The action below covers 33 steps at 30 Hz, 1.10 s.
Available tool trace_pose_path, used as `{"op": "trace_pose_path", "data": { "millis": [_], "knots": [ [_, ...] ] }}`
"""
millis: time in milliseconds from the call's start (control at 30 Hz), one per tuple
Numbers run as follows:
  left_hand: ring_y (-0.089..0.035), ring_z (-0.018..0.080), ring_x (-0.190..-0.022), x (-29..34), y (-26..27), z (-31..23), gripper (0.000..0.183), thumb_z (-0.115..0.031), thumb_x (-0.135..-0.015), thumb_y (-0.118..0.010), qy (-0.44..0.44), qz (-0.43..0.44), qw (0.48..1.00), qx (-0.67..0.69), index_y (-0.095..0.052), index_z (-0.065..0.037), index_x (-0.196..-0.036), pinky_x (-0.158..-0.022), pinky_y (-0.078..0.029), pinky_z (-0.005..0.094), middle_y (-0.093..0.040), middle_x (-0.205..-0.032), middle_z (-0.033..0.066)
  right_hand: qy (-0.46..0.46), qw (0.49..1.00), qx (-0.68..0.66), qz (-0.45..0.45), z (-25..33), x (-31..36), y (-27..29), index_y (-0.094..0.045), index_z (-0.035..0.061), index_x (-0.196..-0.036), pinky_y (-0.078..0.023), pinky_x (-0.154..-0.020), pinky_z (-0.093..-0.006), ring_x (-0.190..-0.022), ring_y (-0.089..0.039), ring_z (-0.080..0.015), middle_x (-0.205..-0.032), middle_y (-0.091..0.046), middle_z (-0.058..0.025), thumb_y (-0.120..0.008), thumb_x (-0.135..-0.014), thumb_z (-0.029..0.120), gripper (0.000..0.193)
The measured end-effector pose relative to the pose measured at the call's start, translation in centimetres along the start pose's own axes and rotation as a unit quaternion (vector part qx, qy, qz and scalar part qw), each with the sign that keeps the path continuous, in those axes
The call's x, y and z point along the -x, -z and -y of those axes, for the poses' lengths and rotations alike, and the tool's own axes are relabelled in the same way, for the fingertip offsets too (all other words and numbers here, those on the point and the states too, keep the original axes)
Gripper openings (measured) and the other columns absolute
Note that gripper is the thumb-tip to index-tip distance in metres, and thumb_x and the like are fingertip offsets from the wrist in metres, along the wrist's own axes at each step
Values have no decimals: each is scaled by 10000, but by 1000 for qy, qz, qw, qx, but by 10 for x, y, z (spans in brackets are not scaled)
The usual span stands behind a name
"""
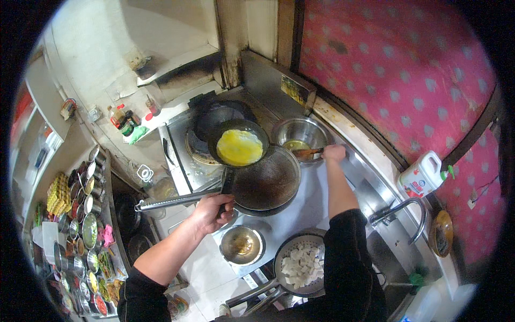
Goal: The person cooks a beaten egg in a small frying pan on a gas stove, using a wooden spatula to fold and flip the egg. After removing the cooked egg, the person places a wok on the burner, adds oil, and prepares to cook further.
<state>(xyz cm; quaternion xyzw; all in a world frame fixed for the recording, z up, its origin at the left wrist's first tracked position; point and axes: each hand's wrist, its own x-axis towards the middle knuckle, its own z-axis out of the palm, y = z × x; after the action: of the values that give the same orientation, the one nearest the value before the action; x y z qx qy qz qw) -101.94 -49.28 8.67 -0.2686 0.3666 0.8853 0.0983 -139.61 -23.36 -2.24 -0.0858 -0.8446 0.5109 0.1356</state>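
I see the left hand (214,210) gripping a pan (236,123), likely to keep the one-o'clock egg (239,148) level; the right hand (335,153) clasps a brown utensil (307,153), bowl (287,127) at ten.

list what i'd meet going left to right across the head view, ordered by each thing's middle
yellow stack of egg trays → green bag → left hand → flat yellow egg → brown utensil → right hand → white jug
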Motion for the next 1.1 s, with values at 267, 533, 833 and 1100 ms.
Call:
{"op": "trace_pose_path", "data": {
  "millis": [267, 533, 833, 1100],
  "knots": [
    [-381, 117, -470, 5, -2, 11, 130, -106, -954, -494, 4, 46, 999, 3, -494, -71, -829, -373, -244, 235, -489, -671, 40, 112, 922, -330, 169, 129, 65, 77, -655, -84, -904, -475, -461, -268, -540, -587, -137, -701, -640, -100, -640, -823, -18, 105],
    [-361, 106, -470, 56, -16, 23, 224, -140, -940, -518, 50, 75, 996, 6, -466, -70, -734, -379, -256, 236, -433, -630, 26, 280, 920, -173, 214, 197, 175, 42, -666, -19, -913, -502, -523, -284, -571, -599, -124, -738, -655, -64, -669, -857, 49, 88],
    [-400, 111, -461, 86, 9, 26, 207, -105, -911, -565, 29, 40, 999, -20, -507, -53, -719, -360, -257, 227, -489, -630, 40, 547, 825, 2, 139, 207, 185, 114, -651, 5, -902, -523, -690, -422, -782, -640, -377, -890, -637, -170, -639, -833, 49, 84],
    [-398, 102, -467, 83, 8, 22, 187, -98, -919, -552, 5, 39, 999, -38, -498, -50, -747, -367, -275, 225, -488, -646, 34, 508, 838, 35, 197, 221, 195, 168, -678, -28, -877, -509, -634, -352, -674, -640, -277, -793, -645, -161, -672, -785, -10, 94]
  ]
}}
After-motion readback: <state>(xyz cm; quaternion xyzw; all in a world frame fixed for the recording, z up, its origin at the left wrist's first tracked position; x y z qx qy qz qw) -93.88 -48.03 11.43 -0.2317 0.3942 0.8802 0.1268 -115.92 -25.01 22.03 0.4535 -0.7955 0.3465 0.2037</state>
